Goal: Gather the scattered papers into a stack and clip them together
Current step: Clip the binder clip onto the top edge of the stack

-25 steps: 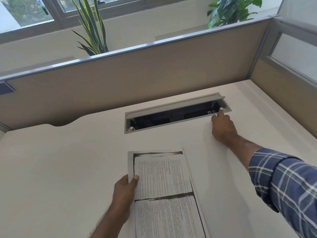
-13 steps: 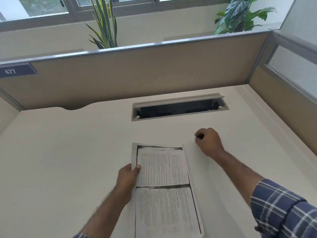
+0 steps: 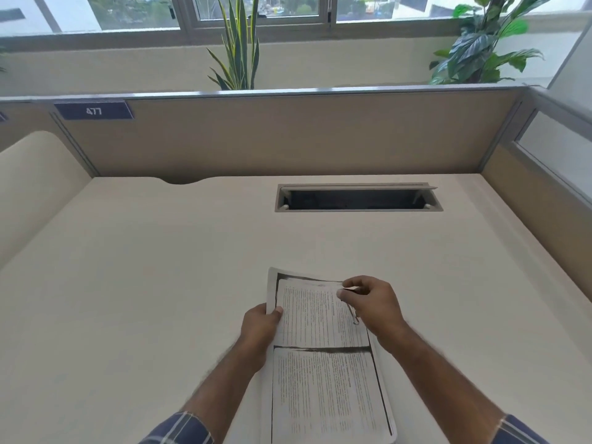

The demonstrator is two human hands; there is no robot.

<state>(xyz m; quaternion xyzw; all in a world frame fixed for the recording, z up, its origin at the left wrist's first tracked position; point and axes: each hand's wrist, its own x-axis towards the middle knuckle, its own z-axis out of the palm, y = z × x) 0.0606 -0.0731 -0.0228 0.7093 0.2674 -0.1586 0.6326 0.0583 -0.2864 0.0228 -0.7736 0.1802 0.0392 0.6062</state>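
A stack of printed papers (image 3: 320, 363) lies on the cream desk, its far end lifted slightly. My left hand (image 3: 261, 326) grips the stack's left edge, thumb on top. My right hand (image 3: 373, 302) is at the top right corner of the stack, fingers pinched on a small clip (image 3: 351, 310) whose metal wire hangs down over the page. How far the clip sits on the papers cannot be told.
An open cable tray slot (image 3: 358, 198) is set in the desk (image 3: 144, 283) beyond the papers. Tan partition walls (image 3: 288, 136) enclose the desk at the back and both sides. Plants stand behind the partition.
My right hand drew back from the cable tray slot, closed around a small clip, and came to the stack's top right corner. The left hand kept hold of the papers.
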